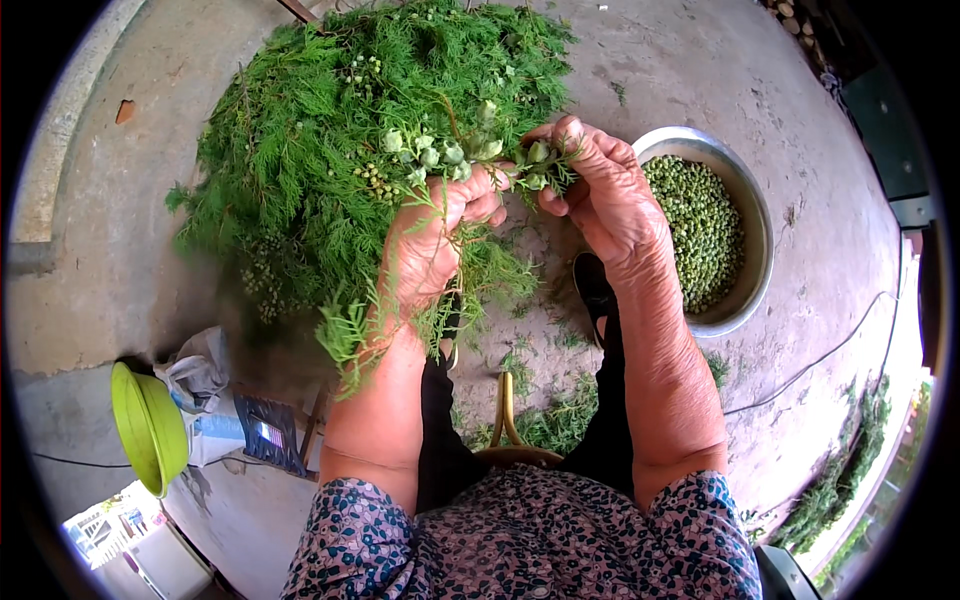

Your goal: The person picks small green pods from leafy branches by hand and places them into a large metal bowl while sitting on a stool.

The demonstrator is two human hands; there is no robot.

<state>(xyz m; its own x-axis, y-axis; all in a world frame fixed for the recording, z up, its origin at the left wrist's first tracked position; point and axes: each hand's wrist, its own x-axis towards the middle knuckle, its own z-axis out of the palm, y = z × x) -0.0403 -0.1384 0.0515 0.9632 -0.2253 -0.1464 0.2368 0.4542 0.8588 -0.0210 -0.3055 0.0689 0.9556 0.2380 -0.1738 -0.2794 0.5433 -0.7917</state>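
Observation:
My left hand is closed around a green conifer sprig, whose feathery leaves hang over my wrist. A cluster of pale green cones stands out above that hand. Just to the right, my right hand pinches the sprig's cone-bearing end, with a cone and leaf tips showing between thumb and fingers. Beyond and left of my hands lies a big heap of cut conifer branches, dotted with more cones. A round metal basin by my right forearm holds many small green cones.
A lime-green plastic basin is tipped on its side at the lower left, near a grey sack and a dark crate. Leaf scraps lie between my feet. A thin cable crosses the concrete floor at right.

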